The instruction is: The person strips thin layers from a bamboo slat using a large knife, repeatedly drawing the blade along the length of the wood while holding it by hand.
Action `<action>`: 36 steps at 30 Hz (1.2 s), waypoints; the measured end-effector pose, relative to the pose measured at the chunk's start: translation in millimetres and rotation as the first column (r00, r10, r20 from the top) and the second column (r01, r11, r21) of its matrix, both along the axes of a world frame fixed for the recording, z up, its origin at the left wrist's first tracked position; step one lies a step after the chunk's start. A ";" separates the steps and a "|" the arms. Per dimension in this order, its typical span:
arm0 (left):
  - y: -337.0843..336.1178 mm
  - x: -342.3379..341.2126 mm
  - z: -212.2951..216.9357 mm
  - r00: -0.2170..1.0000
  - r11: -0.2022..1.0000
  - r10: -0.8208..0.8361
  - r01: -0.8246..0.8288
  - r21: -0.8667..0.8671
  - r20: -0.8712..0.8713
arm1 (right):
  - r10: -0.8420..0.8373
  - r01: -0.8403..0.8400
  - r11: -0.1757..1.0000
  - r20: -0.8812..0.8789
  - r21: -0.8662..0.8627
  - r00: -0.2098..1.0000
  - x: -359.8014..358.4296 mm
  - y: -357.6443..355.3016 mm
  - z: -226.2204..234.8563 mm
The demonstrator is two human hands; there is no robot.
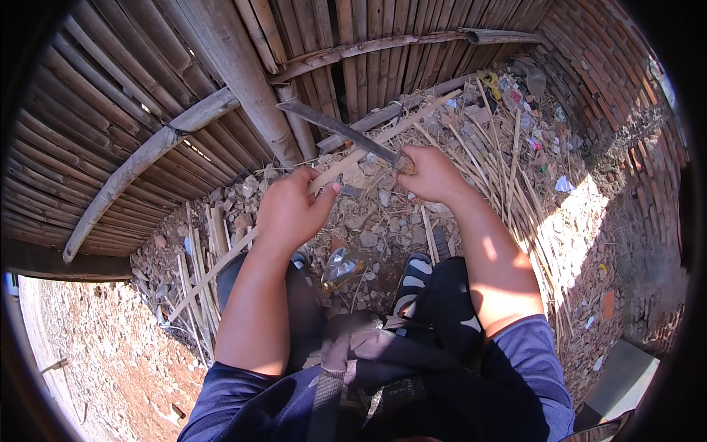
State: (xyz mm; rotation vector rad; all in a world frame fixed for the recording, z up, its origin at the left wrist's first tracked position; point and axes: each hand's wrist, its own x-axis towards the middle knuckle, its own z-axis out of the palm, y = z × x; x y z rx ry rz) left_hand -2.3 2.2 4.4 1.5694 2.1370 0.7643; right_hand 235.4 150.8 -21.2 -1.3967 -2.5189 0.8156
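My right hand is closed around the wooden handle of a machete. Its long dark blade points up and to the left, crossing over a bamboo strip. My left hand grips that long pale bamboo strip, which slants from the lower left past my forearm up to the far right. My left thumb stands off to the right of the strip, and the fingers behind are mostly hidden. Between my feet lies a clear plastic bag with something yellowish in it.
A bamboo fence with a thick post rises ahead. On the right stands a brick wall. Piles of thin bamboo strips lie right, more strips left. Stones and litter cover the ground. A grey board is at lower right.
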 end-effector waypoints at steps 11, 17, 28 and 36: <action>-1.3 -1.6 -3.3 1.000 1.000 -0.020 0.019 -0.023 -0.024 | 0.064 -0.064 0.998 -0.031 0.008 0.997 0.3 0.5 -5.4; -1.1 -1.5 -4.1 0.999 0.998 -0.027 0.025 -0.050 -0.034 | 0.106 -0.104 0.987 -0.009 0.122 0.994 1.1 2.9 -11.7; -0.9 0.4 1.9 0.997 0.993 -0.054 0.048 -0.103 -0.054 | 0.074 -0.076 0.996 0.037 0.051 0.997 1.0 4.1 -15.6; -0.5 -0.5 -6.6 0.995 0.993 -0.087 0.083 -0.089 -0.046 | 0.100 -0.104 0.989 0.041 0.107 0.994 3.0 4.2 -21.8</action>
